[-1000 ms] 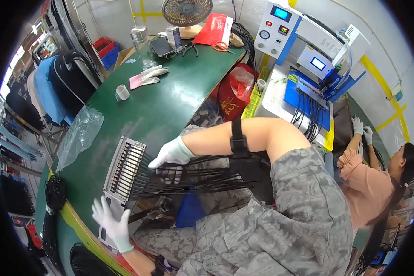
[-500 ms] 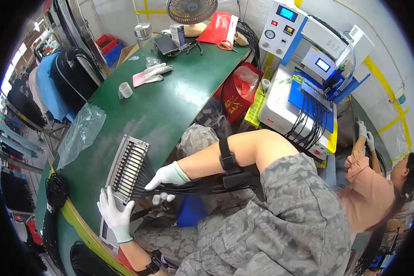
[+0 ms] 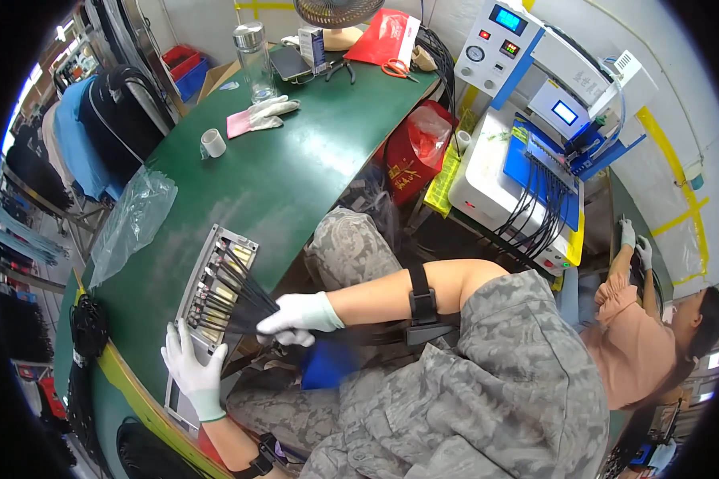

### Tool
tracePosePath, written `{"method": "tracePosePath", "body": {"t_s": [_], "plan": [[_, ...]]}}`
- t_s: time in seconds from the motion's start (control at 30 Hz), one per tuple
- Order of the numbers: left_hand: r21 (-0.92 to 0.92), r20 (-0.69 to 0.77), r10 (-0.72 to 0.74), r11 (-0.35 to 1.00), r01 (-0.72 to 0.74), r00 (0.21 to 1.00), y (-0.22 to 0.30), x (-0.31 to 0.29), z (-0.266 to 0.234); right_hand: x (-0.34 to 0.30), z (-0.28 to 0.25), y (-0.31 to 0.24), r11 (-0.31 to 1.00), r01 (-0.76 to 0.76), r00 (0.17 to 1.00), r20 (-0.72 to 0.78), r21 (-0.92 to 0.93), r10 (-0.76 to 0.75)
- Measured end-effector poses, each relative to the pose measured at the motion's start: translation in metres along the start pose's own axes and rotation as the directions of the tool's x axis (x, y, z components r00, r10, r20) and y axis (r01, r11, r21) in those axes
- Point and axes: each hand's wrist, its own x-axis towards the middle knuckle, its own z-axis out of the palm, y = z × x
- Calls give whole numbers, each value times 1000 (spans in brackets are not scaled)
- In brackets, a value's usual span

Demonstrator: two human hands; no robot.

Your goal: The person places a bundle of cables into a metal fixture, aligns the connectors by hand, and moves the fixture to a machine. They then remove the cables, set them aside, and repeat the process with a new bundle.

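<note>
My right hand (image 3: 294, 316), in a white glove, is closed around a bundle of black cables (image 3: 252, 294). From this fist the cables fan out to the left over a long silver metal fixture (image 3: 240, 238), which has a row of pale slots. Small connector ends of the cables lie along the fixture's left side, some of them tilted up out of line. Spread flat at the fixture's near end is my left hand (image 3: 193, 369), also gloved in white, its fingers apart and touching the metal edge.
On the green table (image 3: 311, 184) are a clear plastic bag (image 3: 136, 223), a tape roll (image 3: 213, 143), spare gloves (image 3: 264, 117), a glass bottle (image 3: 254, 64), pliers (image 3: 341, 72) and orange scissors (image 3: 397, 69). A white machine (image 3: 487, 172) stands right. Another person (image 3: 639, 335) works beyond it.
My right hand has drawn the cables up and slightly right, and they have lifted out of the even row in the fixture. My left hand stays spread at its near end.
</note>
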Motion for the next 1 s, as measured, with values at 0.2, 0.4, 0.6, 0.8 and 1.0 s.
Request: {"method": "tracePosePath", "body": {"t_s": [0.2,0.4,0.6,0.8,1.0], "plan": [[-22,13,24,999,-24,1000,-3,4,2,-56,10,34,997,-52,986,156,-59,61],[-124,-15,113,986,-114,993,14,-14,-15,-86,7,-2,988,121,985,135,-95,-108],[-817,280,381,-386,427,881,137,-22,-29,-84,15,16,862,176,976,197,-475,-91],[-752,264,276,-542,376,924,124,-24,-19,-81,37,6,782,161,980,191,-602,-54],[-719,156,-167,-695,-4,974,52,2,-60,-117,-11,8,330,-33,980,-96,-943,-177]]}}
